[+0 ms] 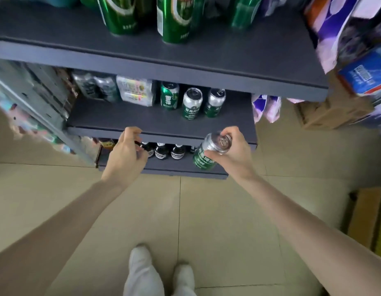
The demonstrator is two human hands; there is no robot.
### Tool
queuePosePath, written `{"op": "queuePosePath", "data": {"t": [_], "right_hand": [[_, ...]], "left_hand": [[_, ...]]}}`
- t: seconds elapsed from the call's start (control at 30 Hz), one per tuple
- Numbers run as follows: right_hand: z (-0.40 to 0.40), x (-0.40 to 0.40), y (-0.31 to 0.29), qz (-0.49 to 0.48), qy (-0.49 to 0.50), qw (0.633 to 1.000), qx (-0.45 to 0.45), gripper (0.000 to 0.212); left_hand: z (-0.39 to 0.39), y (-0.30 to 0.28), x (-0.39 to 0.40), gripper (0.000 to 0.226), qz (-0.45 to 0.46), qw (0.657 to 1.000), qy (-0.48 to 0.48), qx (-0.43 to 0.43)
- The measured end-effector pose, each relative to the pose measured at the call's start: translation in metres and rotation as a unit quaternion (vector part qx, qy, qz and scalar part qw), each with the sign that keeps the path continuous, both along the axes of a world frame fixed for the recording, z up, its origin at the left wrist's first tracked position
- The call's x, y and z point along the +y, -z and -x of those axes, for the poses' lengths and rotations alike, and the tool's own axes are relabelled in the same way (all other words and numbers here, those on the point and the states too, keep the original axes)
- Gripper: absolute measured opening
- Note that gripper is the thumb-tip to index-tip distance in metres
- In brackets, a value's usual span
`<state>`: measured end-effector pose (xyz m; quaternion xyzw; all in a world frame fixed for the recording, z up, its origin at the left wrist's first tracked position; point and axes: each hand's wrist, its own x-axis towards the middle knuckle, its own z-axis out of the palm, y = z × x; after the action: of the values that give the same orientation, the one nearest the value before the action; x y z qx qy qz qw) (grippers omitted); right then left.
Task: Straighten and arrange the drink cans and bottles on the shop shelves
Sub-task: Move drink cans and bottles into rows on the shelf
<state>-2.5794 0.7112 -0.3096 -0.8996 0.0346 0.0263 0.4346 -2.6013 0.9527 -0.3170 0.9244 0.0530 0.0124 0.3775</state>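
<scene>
My right hand (234,154) grips a green and silver can (208,152) near its top, tilted, in front of the middle shelf's edge (164,136). My left hand (126,154) hovers beside it with curled fingers and holds nothing that I can see. Three more green and silver cans (191,102) stand upright on the middle shelf. Tall green cans (121,16) stand on the top shelf (142,67). Dark bottles (161,150) line the bottom shelf behind my hands.
Plastic-wrapped multipacks (135,90) sit at the middle shelf's left. Cardboard boxes (326,114) and stacked packages (356,50) crowd the right side. Another box (365,216) lies on the tiled floor at right. My feet (159,272) stand below.
</scene>
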Motion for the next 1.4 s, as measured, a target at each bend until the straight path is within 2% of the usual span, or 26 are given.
{"op": "queuePosePath", "data": {"t": [0.2,0.37,0.53,0.63,0.73,0.83,1.0,1.07,1.13,1.23,1.4], "right_hand": [[-0.067,0.01,0.052,0.029,0.067,0.996,-0.059,0.053],[-0.103,0.02,0.089,0.061,0.116,0.989,-0.073,0.05],[-0.128,0.031,0.107,0.096,0.119,0.985,-0.08,0.05],[-0.145,0.036,0.107,0.141,0.098,0.982,-0.081,0.046],[-0.151,0.036,0.102,0.166,0.07,0.983,-0.022,0.051],[-0.126,0.037,0.078,0.15,0.026,0.988,0.0,0.067],[-0.044,0.024,-0.018,0.108,-0.145,0.981,-0.076,0.036],[-0.029,0.013,-0.06,0.089,-0.183,0.973,-0.11,0.034],[-0.035,0.007,-0.104,0.067,-0.16,0.978,-0.113,0.031],[-0.07,0.01,-0.15,0.023,-0.11,0.989,-0.096,0.042],[-0.13,0.06,-0.154,-0.093,-0.065,0.992,-0.055,0.071]], "left_hand": [[-0.019,0.042,0.021,0.036,0.018,0.997,-0.067,-0.03],[-0.014,0.07,0.036,0.036,0.018,0.997,-0.077,-0.021],[-0.016,0.084,0.028,0.035,0.071,0.993,-0.094,0.015],[-0.015,0.085,0.02,0.035,0.092,0.992,-0.089,0.009],[-0.012,0.08,0.019,0.035,0.097,0.992,-0.086,-0.003],[-0.012,0.061,0.026,0.035,0.093,0.992,-0.084,-0.027],[-0.03,-0.016,0.037,0.041,0.07,0.991,-0.07,-0.085],[-0.041,-0.049,0.035,0.041,0.068,0.99,-0.06,-0.112],[-0.054,-0.077,0.032,0.042,0.069,0.986,-0.048,-0.14],[-0.073,-0.11,0.028,0.045,0.079,0.984,-0.046,-0.152],[-0.103,-0.128,0.029,0.057,0.098,0.983,-0.072,-0.138]]}}
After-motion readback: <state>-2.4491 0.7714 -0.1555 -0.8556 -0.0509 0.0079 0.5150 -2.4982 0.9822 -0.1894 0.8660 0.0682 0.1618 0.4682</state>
